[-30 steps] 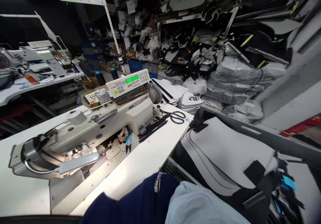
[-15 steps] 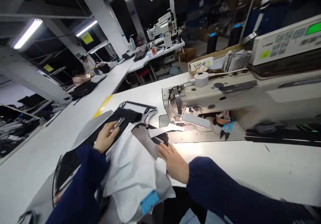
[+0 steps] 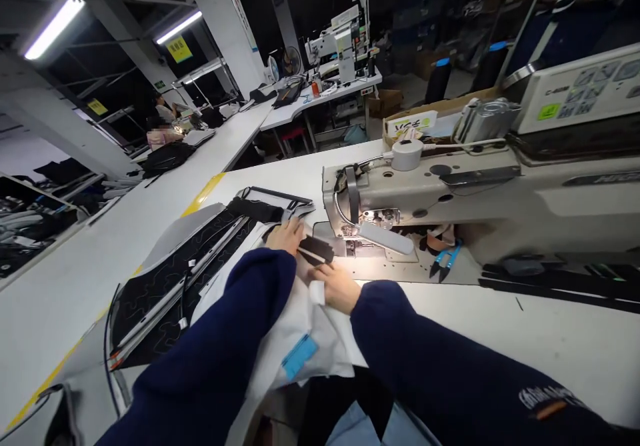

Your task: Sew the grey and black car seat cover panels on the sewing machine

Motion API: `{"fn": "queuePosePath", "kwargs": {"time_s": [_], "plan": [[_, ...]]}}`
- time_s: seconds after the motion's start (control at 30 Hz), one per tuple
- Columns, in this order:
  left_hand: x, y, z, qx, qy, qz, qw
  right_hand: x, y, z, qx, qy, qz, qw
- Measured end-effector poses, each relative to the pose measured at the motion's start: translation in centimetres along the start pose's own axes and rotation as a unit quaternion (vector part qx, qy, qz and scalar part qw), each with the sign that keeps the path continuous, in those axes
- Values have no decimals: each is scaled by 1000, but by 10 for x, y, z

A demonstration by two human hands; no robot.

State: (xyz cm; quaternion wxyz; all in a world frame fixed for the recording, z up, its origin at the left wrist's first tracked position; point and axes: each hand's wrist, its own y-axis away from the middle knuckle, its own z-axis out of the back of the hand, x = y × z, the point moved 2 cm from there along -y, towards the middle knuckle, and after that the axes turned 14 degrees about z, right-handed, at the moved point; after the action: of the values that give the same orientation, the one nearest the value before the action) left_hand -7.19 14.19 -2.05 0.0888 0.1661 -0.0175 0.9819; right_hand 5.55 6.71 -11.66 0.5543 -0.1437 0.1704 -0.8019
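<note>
Whereas half a second earlier both hands lay apart on the white fabric (image 3: 295,329), the black strip (image 3: 316,250) is now pinched between left hand (image 3: 286,236) and right hand (image 3: 336,285) at the sewing machine (image 3: 425,193), so feeding is judged imminent.

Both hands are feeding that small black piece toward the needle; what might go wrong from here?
1. The left hand and right hand sit close beside the presser foot, so fingertips may stray under it.
2. The small black piece could shift off the white fabric.
3. The blue snips lie nearby and might snag.
</note>
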Motion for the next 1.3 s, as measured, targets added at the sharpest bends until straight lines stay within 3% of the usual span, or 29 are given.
{"fn": "queuePosePath", "kwargs": {"time_s": [0.07,0.2,0.33,0.47,0.67,0.97,1.3], "plan": [[2,13,-10,-28,-24,-33,999,-7,15,6,-2,-3,2,1000],[-23,38,-45,-114,-40,-160,980,7,41,13,-61,-23,-43,997],[-39,46,-55,-173,10,-125,977,25,44,15,-135,-16,-78,988],[-49,45,-50,-142,17,-142,980,19,31,13,-139,-4,-49,989],[-50,22,-46,-96,11,-75,993,-2,19,2,-137,41,-34,989],[-49,10,-53,-79,50,-123,988,-3,20,6,-131,74,-14,989],[-54,2,-56,-55,124,-197,971,-4,23,0,-47,70,-7,996]]}}
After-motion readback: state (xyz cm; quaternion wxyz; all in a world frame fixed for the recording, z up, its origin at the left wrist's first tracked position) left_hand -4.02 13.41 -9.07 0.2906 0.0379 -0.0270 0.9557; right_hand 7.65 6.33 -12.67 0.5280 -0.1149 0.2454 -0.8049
